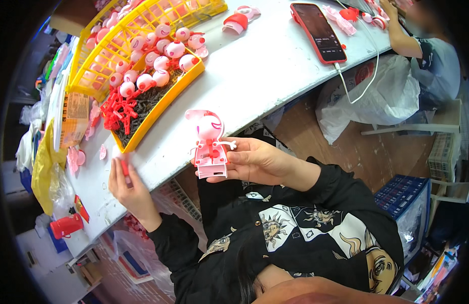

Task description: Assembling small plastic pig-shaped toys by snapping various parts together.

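In my right hand (252,159) is a pink plastic toy figure (212,158), held upright by its lower side above the table's near edge. Its open body shell shows red parts inside, a round pale head and thin arms sticking out. My left hand (129,188) is closed around a small red and pale stick-like piece (125,168), blurred, over the table near the bin's corner. That yellow bin (193,77) contains round pink heads (160,77), red pieces (118,110) and a pile of small dark parts (148,107).
A yellow basket (87,66) of pink parts stands behind the bin. On the white table (254,66) lie a phone (320,33) with a charging cable and a red-and-pink part (236,23). A red container (66,226) is at left. Another person's arm (399,35) reaches in at far right.
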The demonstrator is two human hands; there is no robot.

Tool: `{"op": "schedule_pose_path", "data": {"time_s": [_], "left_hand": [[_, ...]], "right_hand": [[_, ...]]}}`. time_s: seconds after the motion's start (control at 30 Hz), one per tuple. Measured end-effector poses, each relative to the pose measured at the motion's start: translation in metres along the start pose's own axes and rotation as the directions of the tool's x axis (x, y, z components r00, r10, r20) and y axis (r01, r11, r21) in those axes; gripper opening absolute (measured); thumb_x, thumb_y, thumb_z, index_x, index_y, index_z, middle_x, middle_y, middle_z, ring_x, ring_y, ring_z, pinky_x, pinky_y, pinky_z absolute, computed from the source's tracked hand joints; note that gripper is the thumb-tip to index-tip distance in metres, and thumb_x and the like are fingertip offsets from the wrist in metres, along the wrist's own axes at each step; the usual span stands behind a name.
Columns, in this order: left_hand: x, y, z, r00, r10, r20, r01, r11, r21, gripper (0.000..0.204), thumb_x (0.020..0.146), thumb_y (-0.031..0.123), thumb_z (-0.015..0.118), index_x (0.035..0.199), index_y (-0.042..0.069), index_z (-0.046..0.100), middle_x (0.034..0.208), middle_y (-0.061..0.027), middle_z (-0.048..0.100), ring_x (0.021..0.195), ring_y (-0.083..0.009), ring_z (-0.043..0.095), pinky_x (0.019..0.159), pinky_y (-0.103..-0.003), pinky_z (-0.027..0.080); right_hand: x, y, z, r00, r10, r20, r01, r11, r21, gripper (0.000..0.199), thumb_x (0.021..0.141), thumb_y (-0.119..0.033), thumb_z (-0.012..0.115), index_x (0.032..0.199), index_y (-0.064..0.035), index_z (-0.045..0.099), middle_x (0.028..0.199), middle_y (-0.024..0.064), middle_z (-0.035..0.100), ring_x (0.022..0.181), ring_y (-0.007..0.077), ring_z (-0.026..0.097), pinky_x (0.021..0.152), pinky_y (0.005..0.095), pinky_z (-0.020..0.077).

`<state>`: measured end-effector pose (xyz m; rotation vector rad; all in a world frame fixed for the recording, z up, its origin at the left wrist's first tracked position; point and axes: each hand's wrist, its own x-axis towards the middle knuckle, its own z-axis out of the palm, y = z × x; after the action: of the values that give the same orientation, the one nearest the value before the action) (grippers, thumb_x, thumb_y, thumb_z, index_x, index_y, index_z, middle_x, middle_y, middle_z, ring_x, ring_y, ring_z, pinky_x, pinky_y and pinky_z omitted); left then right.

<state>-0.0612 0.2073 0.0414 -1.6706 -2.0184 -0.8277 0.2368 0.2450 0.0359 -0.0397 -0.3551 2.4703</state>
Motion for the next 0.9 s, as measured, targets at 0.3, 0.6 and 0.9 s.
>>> {"op": "schedule_pose_path", "data": {"time_s": [0.3, 0.6, 0.9], "left_hand": [[-0.004, -0.001, -0.011, 0.986, -0.163, 0.029, 0.165, 0.981, -0.098, 0.038, 0.091, 0.022, 0.064, 0.124, 0.004, 0.059, 0.121, -0.0165, 0.059, 0.110, -0.0244, 0.056, 0.093, -0.033, 0.043], [-0.004, 0.003, -0.007, 0.975, -0.221, 0.026, 0.222, 0.963, -0.151, 0.035, 0.089, 0.022, 0.067, 0.119, 0.004, 0.063, 0.111, -0.0132, 0.064, 0.096, -0.0231, 0.061, 0.085, -0.033, 0.046], [0.000, 0.001, -0.013, 0.958, -0.284, 0.043, 0.286, 0.935, -0.209, 0.034, 0.085, 0.016, 0.071, 0.116, 0.002, 0.064, 0.108, -0.0120, 0.065, 0.096, -0.0182, 0.061, 0.084, -0.030, 0.049]], "right_hand": [[0.001, 0.001, 0.003, 1.000, 0.005, -0.016, -0.005, 1.000, 0.000, 0.047, 0.097, -0.010, 0.050, 0.138, 0.0039, 0.034, 0.131, 0.0162, 0.051, 0.120, 0.0256, 0.052, 0.104, 0.0429, 0.0440], [0.000, 0.003, 0.003, 1.000, 0.011, -0.023, -0.011, 1.000, 0.008, 0.048, 0.096, -0.009, 0.051, 0.139, 0.0032, 0.033, 0.131, 0.0163, 0.050, 0.120, 0.0252, 0.053, 0.104, 0.0431, 0.0439], [0.005, 0.008, 0.004, 1.000, 0.004, 0.017, -0.004, 1.000, -0.007, 0.053, 0.095, -0.013, 0.054, 0.139, 0.0035, 0.031, 0.136, 0.0204, 0.045, 0.126, 0.0322, 0.047, 0.107, 0.0476, 0.0387]]}}
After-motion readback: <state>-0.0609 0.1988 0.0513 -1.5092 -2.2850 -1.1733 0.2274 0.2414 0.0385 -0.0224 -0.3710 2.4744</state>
